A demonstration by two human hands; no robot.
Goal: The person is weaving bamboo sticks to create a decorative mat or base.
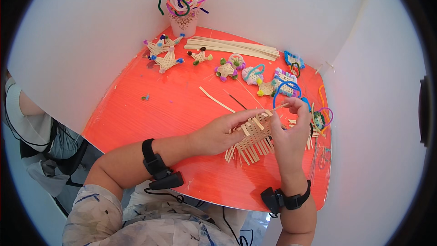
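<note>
Between my hands, above the red table, is a small woven piece of pale flat strips [253, 133], with loose strip ends fanning out along its lower edge. My left hand [219, 132] grips its left side, thumb along the top edge and the other fingers partly hidden behind it. At the upper right corner my right hand [293, 125] pinches the end of a thin pale strip [280, 107] between thumb and forefinger. Just beyond the weave lie a single curved pale strip [215, 99] and a dark thin stick [236, 100].
A white pot [184, 23] of colourful pipe cleaners stands at the far left of the red table [150, 114]. Star-shaped woven pieces [167, 60] lie near it, beside a bundle of pale strips [232, 48]. Several pipe-cleaner-edged weaves [285, 82] line the right. White walls enclose the table.
</note>
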